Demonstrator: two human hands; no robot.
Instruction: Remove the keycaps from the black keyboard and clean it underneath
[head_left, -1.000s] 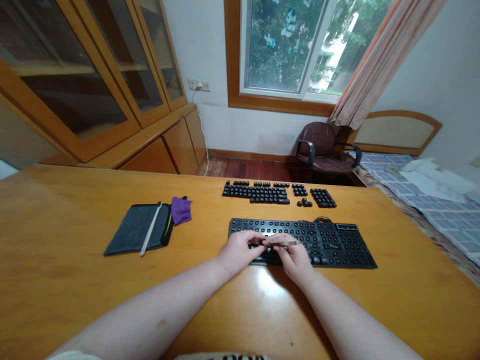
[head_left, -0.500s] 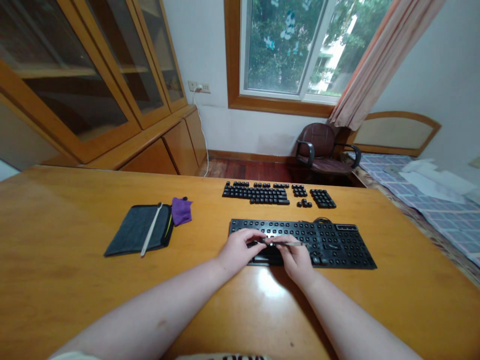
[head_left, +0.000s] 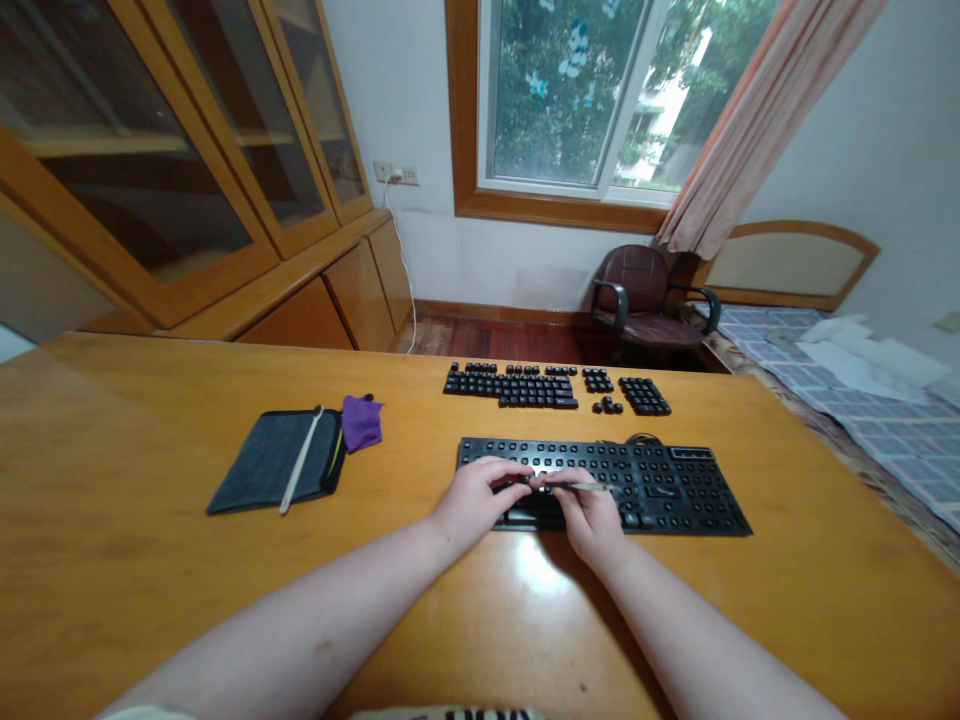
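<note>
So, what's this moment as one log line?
left hand: over keyboard | right hand: holding thin tool | loose keys: beyond keyboard

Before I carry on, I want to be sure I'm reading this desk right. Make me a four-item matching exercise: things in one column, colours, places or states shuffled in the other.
1. Cloth
2. Loose keycaps
3. Pouch
4. Right hand

A. Beneath a pale stick
B. Holding a thin tool
C. Purple
D. In grouped rows beyond the keyboard

Pairs: 1-C, 2-D, 3-A, 4-B
</note>
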